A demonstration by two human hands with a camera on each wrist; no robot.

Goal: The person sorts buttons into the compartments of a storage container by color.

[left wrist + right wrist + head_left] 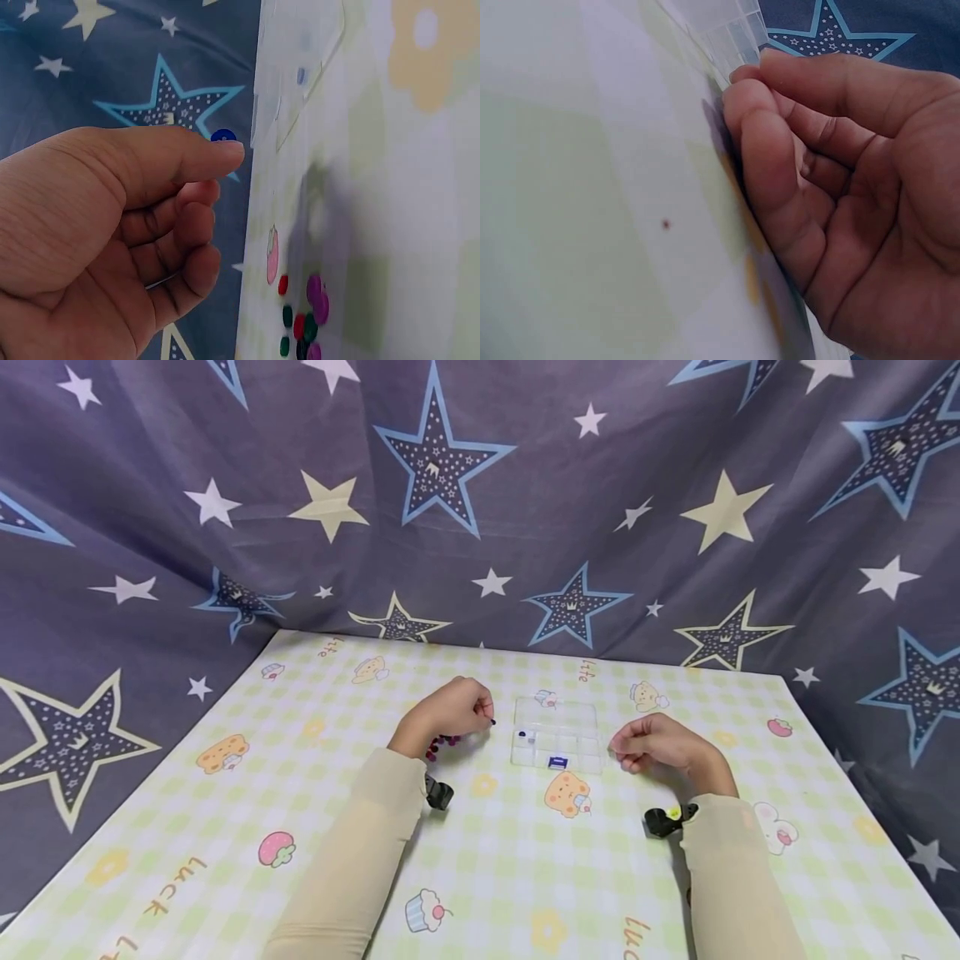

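My left hand (459,706) pinches a small blue button (224,136) between thumb and forefinger, held above the table to the left of a clear plastic compartment box (581,757). The box lies with its lid (573,714) folded back away from me. A dark blue round piece (522,734) sits in its back left compartment, and a blue label (557,762) shows at the front. Just right of the box, my right hand (660,743) rests on the table with its fingers loosely curled, holding nothing; its fingertips (761,71) are near the box's side.
Several loose buttons (306,324) in red, green and purple lie on the table under the left wrist, partly hidden by it in the head view. A checked, cartoon-printed cloth (480,852) covers the table. A star-patterned curtain (525,543) hangs behind its back edge.
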